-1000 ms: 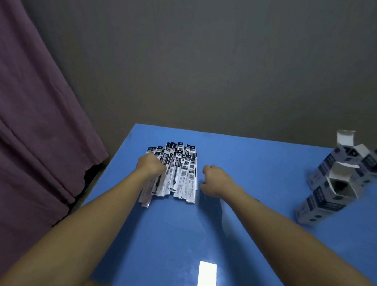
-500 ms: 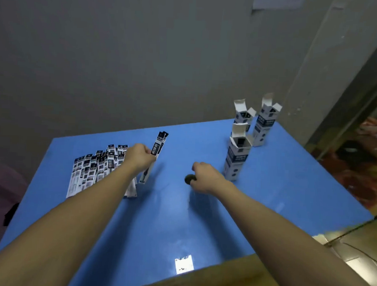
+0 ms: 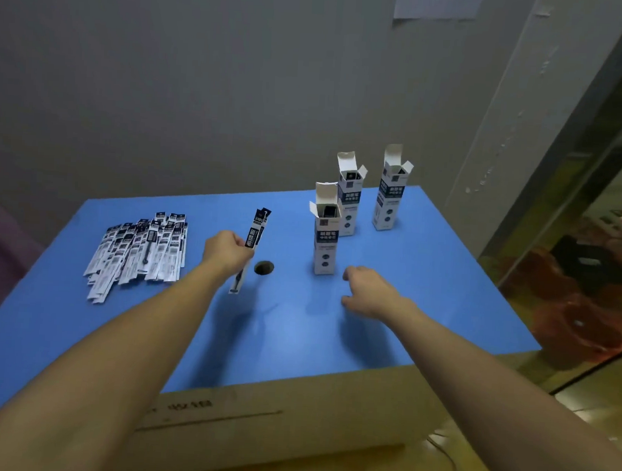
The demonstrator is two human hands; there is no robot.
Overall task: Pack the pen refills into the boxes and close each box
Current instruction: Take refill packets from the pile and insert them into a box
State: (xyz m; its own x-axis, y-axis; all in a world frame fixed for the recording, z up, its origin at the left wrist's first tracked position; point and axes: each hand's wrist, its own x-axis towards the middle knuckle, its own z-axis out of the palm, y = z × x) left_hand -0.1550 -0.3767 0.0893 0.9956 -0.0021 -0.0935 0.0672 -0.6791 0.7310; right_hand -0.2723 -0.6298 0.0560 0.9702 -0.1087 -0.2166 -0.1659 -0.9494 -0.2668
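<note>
Head: left hand holds maybe 2 refills; 3 boxes open.

A blue table carries a fanned refill pile, three upright open boxes, and a dark hole.

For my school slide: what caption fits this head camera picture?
Left hand holds one packaged pen refill near three open boxes; right hand reaches in.

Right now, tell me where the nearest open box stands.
The nearest open box stands upright on the blue table, just beyond the right hand.
</note>
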